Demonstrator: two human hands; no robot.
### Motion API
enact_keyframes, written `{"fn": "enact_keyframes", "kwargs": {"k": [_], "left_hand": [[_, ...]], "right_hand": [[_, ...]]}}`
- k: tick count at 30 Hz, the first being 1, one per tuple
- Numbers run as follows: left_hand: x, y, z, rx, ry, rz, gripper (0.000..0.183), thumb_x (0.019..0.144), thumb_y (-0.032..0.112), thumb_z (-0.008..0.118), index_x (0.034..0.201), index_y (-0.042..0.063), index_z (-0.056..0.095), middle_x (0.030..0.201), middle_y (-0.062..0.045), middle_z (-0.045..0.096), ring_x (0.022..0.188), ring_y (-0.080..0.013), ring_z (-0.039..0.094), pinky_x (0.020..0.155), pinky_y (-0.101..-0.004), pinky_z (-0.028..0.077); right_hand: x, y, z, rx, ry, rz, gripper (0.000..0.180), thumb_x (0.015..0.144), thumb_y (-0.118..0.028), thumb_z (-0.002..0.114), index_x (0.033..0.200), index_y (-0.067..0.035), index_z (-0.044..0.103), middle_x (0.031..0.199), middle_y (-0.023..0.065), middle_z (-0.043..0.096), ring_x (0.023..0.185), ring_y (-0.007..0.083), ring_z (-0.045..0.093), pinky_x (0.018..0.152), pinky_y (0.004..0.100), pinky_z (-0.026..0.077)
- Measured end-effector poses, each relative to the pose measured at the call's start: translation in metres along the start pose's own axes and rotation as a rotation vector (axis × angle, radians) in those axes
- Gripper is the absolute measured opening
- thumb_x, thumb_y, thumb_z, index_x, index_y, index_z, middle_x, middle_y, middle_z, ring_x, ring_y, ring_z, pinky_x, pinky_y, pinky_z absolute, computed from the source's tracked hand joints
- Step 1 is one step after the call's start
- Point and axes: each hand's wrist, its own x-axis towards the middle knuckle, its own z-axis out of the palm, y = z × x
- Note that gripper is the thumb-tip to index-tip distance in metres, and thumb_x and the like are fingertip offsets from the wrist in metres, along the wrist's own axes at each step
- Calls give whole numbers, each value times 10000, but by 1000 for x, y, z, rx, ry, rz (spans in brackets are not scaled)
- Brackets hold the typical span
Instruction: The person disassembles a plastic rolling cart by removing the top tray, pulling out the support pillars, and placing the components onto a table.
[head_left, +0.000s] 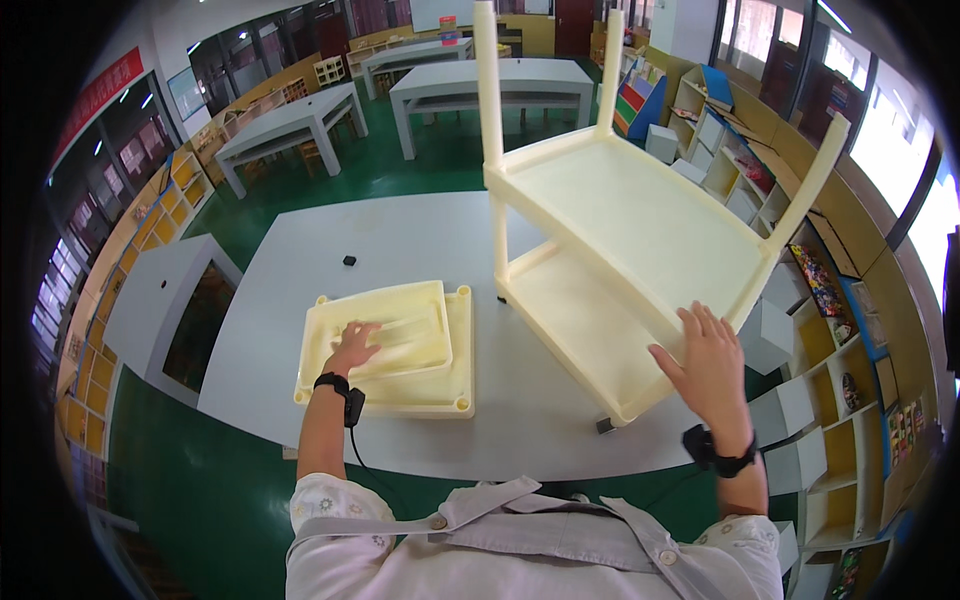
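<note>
A cream plastic two-tier rack stands on the grey table, with caster wheels under its lower shelf. Three posts, among them a far-left post, rise above the upper shelf. My right hand is over the near corner of that shelf, thumb apart from the fingers, hiding the corner; whether it touches is unclear. To the left, a smaller cream tray lies tilted on a larger cream shelf panel with round corner sockets. My left hand is spread over the tray's inside, apparently holding nothing.
A small black part lies on the grey table beyond the tray. Low cubby shelves and white box seats line the right side. Another grey table stands at left; more tables are farther back.
</note>
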Motion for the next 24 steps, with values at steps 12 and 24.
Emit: {"fn": "enact_keyframes", "kwargs": {"k": [12,24], "left_hand": [[90,303,-181,-1266,340,669,523,780,223,665,1180,-27,437,1008,-158,594,917,-202,590,784,-277,460],[-43,357,-153,-1481,-259,726,318,779,98,600,522,82,413,438,16,373,367,-73,343,382,-224,293]], "right_hand": [[-20,99,23,299,109,-19,302,757,-309,643,870,-30,620,834,107,651,799,264,604,743,376,466],[35,10,63,208,220,-229,454,735,-511,604,776,-59,588,827,78,617,727,210,604,623,307,481]]}}
